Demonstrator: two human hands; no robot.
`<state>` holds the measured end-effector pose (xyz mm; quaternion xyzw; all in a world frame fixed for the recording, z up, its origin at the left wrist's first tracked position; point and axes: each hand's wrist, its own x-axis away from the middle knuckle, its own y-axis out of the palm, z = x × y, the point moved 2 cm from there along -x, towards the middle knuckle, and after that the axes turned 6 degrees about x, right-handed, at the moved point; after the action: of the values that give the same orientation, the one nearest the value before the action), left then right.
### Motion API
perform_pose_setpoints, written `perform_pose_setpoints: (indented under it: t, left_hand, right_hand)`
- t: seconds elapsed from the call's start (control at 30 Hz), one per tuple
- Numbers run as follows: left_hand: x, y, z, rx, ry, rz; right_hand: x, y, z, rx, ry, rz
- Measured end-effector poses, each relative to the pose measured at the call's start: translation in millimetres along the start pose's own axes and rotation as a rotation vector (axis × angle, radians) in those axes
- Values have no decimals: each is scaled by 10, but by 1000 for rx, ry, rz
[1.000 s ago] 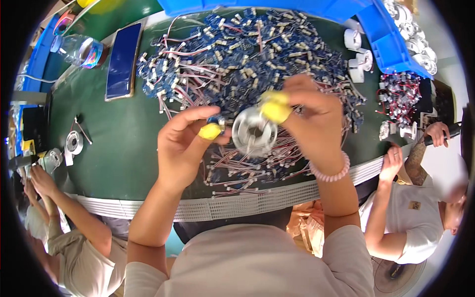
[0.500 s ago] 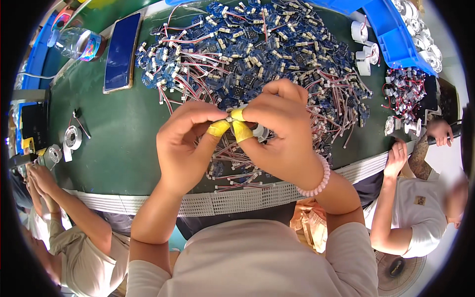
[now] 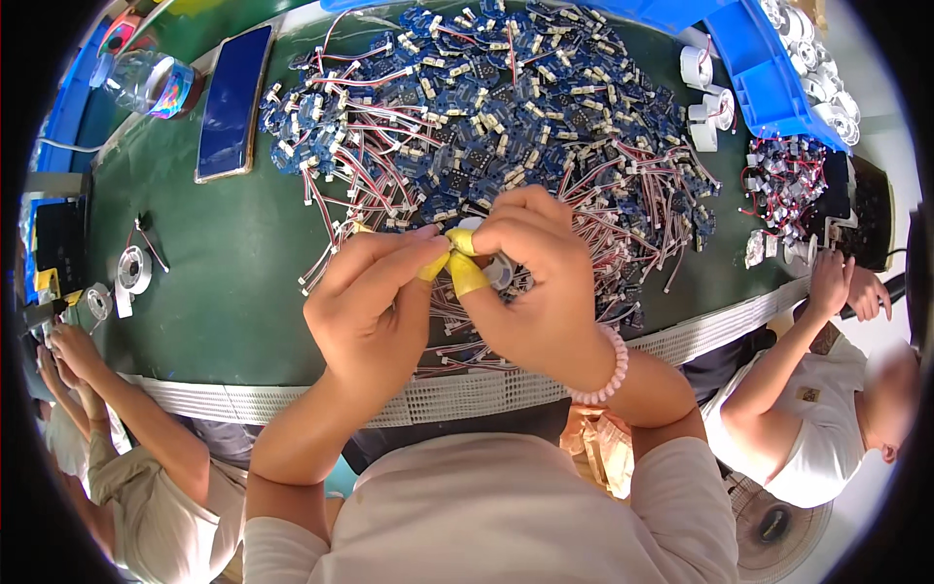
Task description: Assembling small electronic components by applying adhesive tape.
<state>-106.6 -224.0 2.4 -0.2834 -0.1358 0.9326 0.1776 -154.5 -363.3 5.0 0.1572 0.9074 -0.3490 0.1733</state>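
My left hand (image 3: 373,304) and my right hand (image 3: 541,274) meet over the near edge of the heap, thumbs and forefingers pinched tip to tip. Yellow tape wraps several of the fingertips. Whatever they grip is very small and hidden by the fingers. A white round plastic part (image 3: 500,272) shows partly behind my right thumb and forefinger; whether it is held or lies on the table I cannot tell. Just beyond my hands spreads a heap of small blue circuit boards (image 3: 525,117) with white connectors. Thin red, black and white cables (image 3: 379,180) lie among them.
On the green table (image 3: 224,263) lie a dark blue flat phone-like slab (image 3: 233,107), a plastic bottle (image 3: 146,86) and a white spool-like part (image 3: 134,270). A blue bin (image 3: 769,88) and white round parts (image 3: 710,107) stand right. Co-workers' hands (image 3: 832,282) rest at both sides.
Both hands stay pinched together. My left fingers have turned and closed in more, and my right hand has dropped slightly toward me. The right co-worker's hand has moved right, beside the other hand.
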Motion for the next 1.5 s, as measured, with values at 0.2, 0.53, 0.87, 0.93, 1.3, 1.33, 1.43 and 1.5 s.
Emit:
perform_pose_setpoints:
  t: [0.2, 0.53, 0.87, 0.93, 1.3, 1.33, 1.43, 1.5]
  left_hand:
    - [-21, -32, -37, -59, -28, 26]
    - [-45, -86, -301, 279, -321, 96]
    - [-21, 84, -149, 341, -111, -13]
    - [7, 17, -171, 384, -164, -7]
    - [-1, 10, -232, 489, -110, 30]
    - [4, 4, -246, 492, -103, 41]
    - [0, -3, -229, 488, -108, 37]
    - [-11, -20, -224, 474, -121, 22]
  right_hand:
    - [115, 31, -81, -164, 35, -44]
    - [-11, -609, 342, 501, -33, -205]
    - [16, -632, 224, 245, 118, -30]
    - [-87, -386, 184, 140, 63, -70]
    - [-67, 2, 88, -33, 78, -235]
    - [-67, 8, 94, -25, 89, -264]
    - [-51, -12, 107, 2, 51, -249]
    - [-41, 2, 107, 15, 29, -220]
